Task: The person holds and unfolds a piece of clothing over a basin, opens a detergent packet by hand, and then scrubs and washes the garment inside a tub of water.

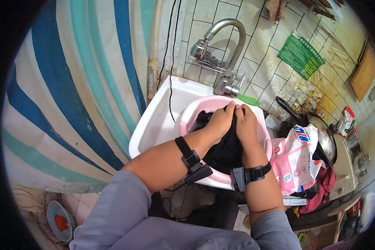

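Note:
A pink basin (266, 139) stands in the white sink (148, 133), with black cloth (223, 154) inside it. Over the basin's back part, my left hand (221, 121) and my right hand (246, 125) are side by side, fingertips close together. Both hands have their fingers closed on the black cloth, which hangs down between and below them. Each wrist wears a black strap with a small device. The curved metal faucet (240, 39) rises behind the basin, and its spout is to the left of my hands.
Right of the basin are a pink and white bag (296, 160), a dark red cloth (322, 191) and a lidded pan (321, 139). A wire rack (210, 62) hangs by the faucet. Striped curtain (79, 83) at left; grey basin (59, 221) on the floor.

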Demonstrator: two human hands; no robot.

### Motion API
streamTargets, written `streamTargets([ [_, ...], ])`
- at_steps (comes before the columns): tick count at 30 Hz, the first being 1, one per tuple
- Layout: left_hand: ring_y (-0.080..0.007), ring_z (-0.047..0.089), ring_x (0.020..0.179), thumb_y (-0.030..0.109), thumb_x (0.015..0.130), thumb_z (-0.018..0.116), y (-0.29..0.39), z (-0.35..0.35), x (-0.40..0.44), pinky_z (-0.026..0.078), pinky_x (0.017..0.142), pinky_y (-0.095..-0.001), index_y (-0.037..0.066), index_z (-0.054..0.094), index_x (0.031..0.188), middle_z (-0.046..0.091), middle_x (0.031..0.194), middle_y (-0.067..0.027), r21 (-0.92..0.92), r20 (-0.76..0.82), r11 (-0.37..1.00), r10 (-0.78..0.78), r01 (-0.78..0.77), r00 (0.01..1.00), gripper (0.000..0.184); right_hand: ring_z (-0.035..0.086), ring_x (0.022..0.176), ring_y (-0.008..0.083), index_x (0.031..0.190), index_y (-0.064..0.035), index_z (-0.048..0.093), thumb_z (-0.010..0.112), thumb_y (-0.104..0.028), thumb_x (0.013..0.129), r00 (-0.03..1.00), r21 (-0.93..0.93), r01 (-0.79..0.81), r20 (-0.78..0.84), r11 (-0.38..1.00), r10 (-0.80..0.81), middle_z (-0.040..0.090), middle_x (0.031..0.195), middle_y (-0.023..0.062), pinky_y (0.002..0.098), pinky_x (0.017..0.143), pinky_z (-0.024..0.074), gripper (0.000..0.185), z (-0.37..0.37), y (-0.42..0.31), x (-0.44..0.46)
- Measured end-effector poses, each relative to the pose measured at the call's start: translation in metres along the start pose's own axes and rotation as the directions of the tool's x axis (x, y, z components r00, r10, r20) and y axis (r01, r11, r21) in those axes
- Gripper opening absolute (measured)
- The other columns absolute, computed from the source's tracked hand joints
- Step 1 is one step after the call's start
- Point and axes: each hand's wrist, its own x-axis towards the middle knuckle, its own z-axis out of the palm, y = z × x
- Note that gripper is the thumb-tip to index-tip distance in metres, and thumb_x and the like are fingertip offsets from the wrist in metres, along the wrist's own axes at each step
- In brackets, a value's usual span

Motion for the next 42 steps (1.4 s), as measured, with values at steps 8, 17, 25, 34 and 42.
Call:
streamTargets([
  [8,-0.0252,0.053,0.110,0.047,0.099,0.035,-0.019,0.007,0.011,0.038,0.096,-0.0334,-0.011,0.052,0.122,0.057,0.120,-0.0238,-0.097,-0.037,0.989,0.109,-0.112,0.993,0.065,0.058,0.071,0.0422,0.084,0.0040,0.059,0.053,-0.024,0.093,1.000,0.058,0.007,-0.027,0.998,-0.005,0.059,0.076,0.0280,0.0428,0.064,0.0450,0.031,0.006,0.022,0.008],
  [17,-0.0248,0.055,0.106,0.047,0.099,0.035,-0.022,-0.005,0.018,0.039,0.094,-0.0353,-0.008,0.055,0.117,0.060,0.114,-0.0214,-0.256,0.028,0.959,0.132,-0.121,0.991,0.061,0.058,0.068,0.0428,0.084,0.0032,0.058,0.053,-0.023,0.092,0.980,0.096,0.196,0.026,0.976,-0.199,0.058,0.074,0.0281,0.0436,0.061,0.0444,0.028,-0.002,-0.028,-0.011],
  [25,-0.0299,0.057,0.107,0.044,0.098,0.038,-0.011,0.008,0.006,0.043,0.089,-0.0376,-0.007,0.056,0.117,0.060,0.117,-0.0227,-0.119,0.008,0.970,0.214,-0.211,0.977,0.058,0.059,0.078,0.0456,0.086,0.0038,0.060,0.052,-0.021,0.092,0.999,-0.055,-0.048,-0.017,0.997,0.047,0.060,0.082,0.0298,0.0468,0.069,0.0453,0.026,0.007,0.028,0.011],
  [34,-0.0237,0.056,0.104,0.047,0.099,0.037,-0.007,0.002,0.001,0.042,0.089,-0.0319,-0.008,0.054,0.120,0.060,0.114,-0.0196,-0.231,0.010,0.971,0.059,-0.055,0.998,0.062,0.057,0.074,0.0475,0.084,0.0031,0.058,0.051,-0.023,0.093,0.996,0.036,0.083,0.013,0.996,-0.084,0.058,0.075,0.0298,0.0472,0.066,0.0448,0.029,0.003,-0.003,-0.002],
  [42,-0.0209,0.056,0.096,0.033,0.096,0.041,0.000,0.002,-0.005,0.043,0.085,-0.0313,-0.009,0.057,0.113,0.061,0.107,-0.0161,-0.276,-0.007,0.955,0.112,-0.110,0.994,0.048,0.056,0.072,0.0482,0.083,0.0027,0.058,0.052,-0.025,0.092,0.996,0.032,0.048,-0.073,0.998,-0.045,0.057,0.074,0.0297,0.0484,0.063,0.0443,0.030,-0.004,-0.021,-0.009],
])
